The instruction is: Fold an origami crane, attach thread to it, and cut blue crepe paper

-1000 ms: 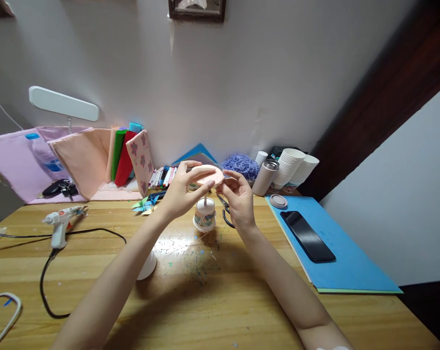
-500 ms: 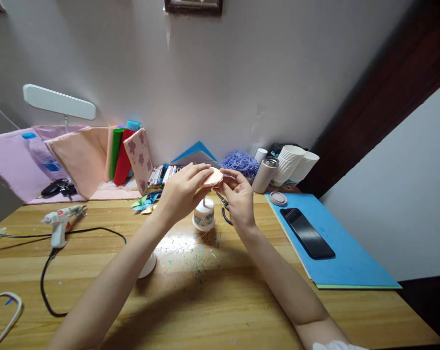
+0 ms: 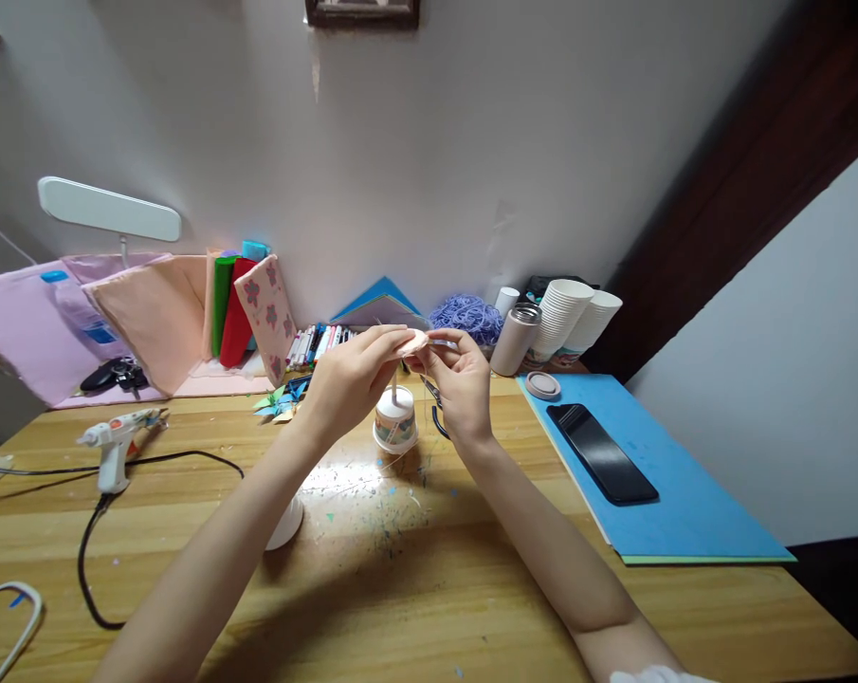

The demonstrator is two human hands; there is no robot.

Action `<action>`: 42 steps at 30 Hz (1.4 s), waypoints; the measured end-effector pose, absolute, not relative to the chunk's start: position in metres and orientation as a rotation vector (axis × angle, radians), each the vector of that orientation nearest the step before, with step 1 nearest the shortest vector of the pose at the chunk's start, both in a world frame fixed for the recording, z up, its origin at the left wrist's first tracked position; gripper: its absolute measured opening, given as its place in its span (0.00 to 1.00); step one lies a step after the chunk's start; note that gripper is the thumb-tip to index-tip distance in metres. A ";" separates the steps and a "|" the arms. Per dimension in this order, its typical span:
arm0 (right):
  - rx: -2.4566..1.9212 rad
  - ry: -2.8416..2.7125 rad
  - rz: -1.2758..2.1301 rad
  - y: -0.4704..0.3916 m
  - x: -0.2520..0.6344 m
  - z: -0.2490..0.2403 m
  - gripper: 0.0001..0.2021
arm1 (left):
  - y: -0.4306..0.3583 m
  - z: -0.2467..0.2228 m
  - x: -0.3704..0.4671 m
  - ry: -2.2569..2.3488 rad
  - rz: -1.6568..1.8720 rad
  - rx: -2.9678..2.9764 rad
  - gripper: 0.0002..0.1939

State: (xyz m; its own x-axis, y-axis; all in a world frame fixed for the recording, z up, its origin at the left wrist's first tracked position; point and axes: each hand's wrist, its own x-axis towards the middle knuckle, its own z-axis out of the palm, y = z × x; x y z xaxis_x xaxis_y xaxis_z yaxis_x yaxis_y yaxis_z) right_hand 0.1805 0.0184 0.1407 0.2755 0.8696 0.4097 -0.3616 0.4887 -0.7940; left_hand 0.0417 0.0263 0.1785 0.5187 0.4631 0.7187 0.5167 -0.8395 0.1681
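Observation:
My left hand (image 3: pixel 354 378) is closed around the left side of a pale pink round disc (image 3: pixel 412 341), its thumb underneath and fingers on top. At the disc's right edge, my right hand (image 3: pixel 461 384) is pinched shut. A thin thread (image 3: pixel 426 403) hangs below its fingertips. Below the hands stands an upturned paper cup (image 3: pixel 395 424) with a printed band and a thin upright stick (image 3: pixel 393 381) on it; the stick's top is hidden behind my left hand. Scissors (image 3: pixel 439 417) with dark handles lie partly behind my right hand.
A hot glue gun (image 3: pixel 116 451) and its cable lie left. A white round piece (image 3: pixel 286 526) shows beside my left forearm. At right, a phone (image 3: pixel 603 453) rests on blue sheets (image 3: pixel 691 512). Markers (image 3: pixel 321 343), purple strands (image 3: pixel 465 319), a flask (image 3: pixel 518 340) and stacked cups (image 3: pixel 567 308) stand along the wall.
The disc has tilted, so less of its flat face shows. The right fingertips have shifted slightly at its edge. The view has moved a little.

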 end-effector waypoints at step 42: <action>-0.764 -1.206 0.828 0.011 0.191 0.110 0.09 | 0.040 0.182 0.035 -0.382 -1.011 -2.088 0.11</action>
